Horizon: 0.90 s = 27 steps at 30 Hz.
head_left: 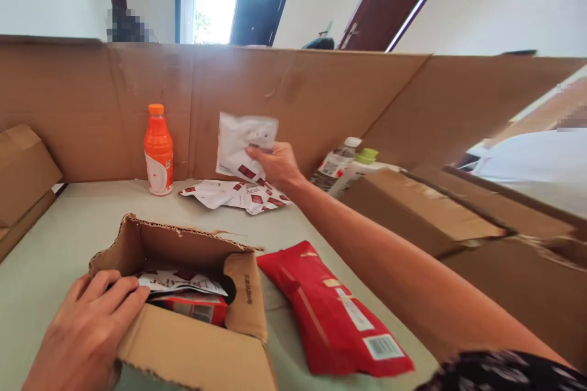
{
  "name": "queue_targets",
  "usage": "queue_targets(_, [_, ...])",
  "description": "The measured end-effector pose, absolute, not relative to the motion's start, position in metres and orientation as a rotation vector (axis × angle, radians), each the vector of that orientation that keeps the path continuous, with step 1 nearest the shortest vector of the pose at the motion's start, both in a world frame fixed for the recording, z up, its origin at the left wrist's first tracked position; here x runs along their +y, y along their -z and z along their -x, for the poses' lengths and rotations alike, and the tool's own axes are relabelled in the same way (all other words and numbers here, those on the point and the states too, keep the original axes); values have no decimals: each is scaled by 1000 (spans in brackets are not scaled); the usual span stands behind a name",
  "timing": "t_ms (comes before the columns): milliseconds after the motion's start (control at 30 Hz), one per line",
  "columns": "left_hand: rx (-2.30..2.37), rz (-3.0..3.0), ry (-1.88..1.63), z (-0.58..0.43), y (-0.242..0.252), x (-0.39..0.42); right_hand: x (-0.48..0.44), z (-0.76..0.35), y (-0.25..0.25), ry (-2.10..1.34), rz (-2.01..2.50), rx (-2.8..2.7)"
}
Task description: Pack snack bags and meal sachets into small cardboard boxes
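A small white packet (243, 143) with dark red print is pinched in my right hand (277, 165), raised above several similar packets (238, 194) that lie overlapping on the table. My left hand (89, 321) grips the near left edge of an open cardboard box (197, 342), its fingers bent over the rim. Inside that box, white printed packets (178, 281) rest on top of a red box-like package (197, 307). Just right of the box lies a red bag (330, 311) with a barcode label, beneath my right forearm.
An orange bottle (158, 153) stands at the back left, before a tall cardboard wall (321, 85). Tilted at the back right are a clear bottle (337, 162) and a green-capped container (362, 162). Cardboard boxes (413, 208) line the right side; another piece (22, 177) is at the left.
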<state>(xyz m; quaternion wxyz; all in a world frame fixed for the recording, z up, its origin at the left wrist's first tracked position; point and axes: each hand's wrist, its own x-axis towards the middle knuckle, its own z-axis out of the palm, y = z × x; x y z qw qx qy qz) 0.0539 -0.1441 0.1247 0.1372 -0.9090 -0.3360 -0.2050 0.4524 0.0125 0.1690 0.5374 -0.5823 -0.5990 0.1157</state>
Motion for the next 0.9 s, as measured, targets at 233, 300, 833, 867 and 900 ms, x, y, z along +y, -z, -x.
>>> queue_targets(233, [-1294,2682,241,-74,-151,-149,-148,-385,-250,-436,868,-1411])
queue_targets(300, [-1382,2703,140,-79,-161,-151,-171,-361,-252,-394,913,-1618])
queue_targets(833, [-1310,2707,432,-79,-151,-155,-114,-269,-187,-143,1694,-2822])
queue_targets(867, [-1299,2711,463,-78,-151,-156,-112,-268,-188,-194,1658,-2833])
queue_targets(900, [-1290,2710,492,-76,-151,-158,-111,-270,-190,-233,1621,-2828])
